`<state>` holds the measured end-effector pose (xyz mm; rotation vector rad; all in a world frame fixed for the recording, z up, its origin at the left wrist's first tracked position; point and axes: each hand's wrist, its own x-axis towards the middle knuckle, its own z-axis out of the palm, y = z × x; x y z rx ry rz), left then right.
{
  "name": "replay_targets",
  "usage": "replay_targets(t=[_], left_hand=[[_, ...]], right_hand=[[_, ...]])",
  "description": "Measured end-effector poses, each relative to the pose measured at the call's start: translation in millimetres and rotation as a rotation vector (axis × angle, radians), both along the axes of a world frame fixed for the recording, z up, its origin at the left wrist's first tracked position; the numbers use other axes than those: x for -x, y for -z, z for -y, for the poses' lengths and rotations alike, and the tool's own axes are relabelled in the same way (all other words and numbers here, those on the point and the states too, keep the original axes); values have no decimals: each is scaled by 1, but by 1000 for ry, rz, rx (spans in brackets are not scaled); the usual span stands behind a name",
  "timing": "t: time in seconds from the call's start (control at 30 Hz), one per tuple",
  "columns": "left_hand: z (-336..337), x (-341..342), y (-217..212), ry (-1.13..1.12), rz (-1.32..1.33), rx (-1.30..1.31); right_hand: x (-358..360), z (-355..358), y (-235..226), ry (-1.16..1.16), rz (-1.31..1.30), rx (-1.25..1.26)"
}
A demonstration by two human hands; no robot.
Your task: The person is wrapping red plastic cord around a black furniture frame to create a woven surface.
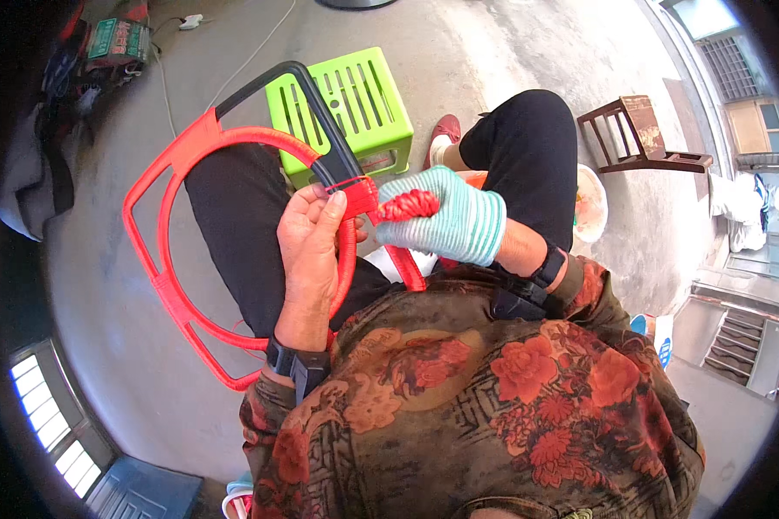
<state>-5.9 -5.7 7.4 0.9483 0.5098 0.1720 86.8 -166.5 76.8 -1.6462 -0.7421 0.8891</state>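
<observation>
A frame of rounded, linked bars lies across my lap, mostly covered in red wrapping, with a bare black stretch at the top. My bare left hand is closed on it, thumb pressed to the red-wrapped joint beside the black bar. My right hand, in a pale green striped glove, is closed around a twisted bundle of red cord just right of that joint. A thin red strand loops over the black bar there. The gloved fingers' far side is hidden.
A bright green slotted plastic stool stands in front of my knees. At the right are a brown wooden chair and a whitish round container partly behind my leg. A pale cable runs over the concrete floor; dark cloth items sit at far left.
</observation>
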Motion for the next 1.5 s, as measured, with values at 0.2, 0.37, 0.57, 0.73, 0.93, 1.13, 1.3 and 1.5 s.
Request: replay_targets(t=[0.2, 0.37, 0.57, 0.73, 0.93, 1.13, 1.3, 1.5], left_hand=[[-2, -3, 0, -32, -17, 128], [-7, 0, 4, -16, 3, 199], [-5, -4, -1, -31, -40, 192], [-5, -4, 12, -13, -17, 111], [-4, -4, 20, 56, -89, 53], [-1, -6, 14, -166, 25, -313], [4, -2, -19, -411, 178, -832], [9, -2, -18, -386, 321, -1116]], right_hand=[[-30, 46, 0, 333, -182, 55], [-116, 179, 42, 995, -483, -876], [-141, 257, 30, 1208, -281, -549], [-70, 109, 9, 458, -98, 186], [-15, -8, 68, -274, 350, 179], [-46, -35, 99, 373, 296, -99], [-33, -41, 41, 403, 643, -274], [-16, -63, 39, 201, 779, -370]])
